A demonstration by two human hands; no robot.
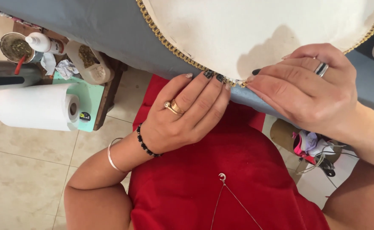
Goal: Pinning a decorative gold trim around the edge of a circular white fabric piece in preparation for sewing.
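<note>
— Red shirt (221, 187) nearest, pendant (222, 176) hanging. And the hands?
— Left hand (182, 115) and right hand (306, 89) both pinch the gold trim (170, 42), fingertips together, at the cream disc's (255, 30) lower edge.
— Where's that?
— On the grey table (110, 34); paper roll (33, 106) left.

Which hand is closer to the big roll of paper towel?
The left hand. It presses the gold trim at the table edge, with the paper towel roll off to its left. The right hand lies farther over, on the other side of the left hand.
</note>
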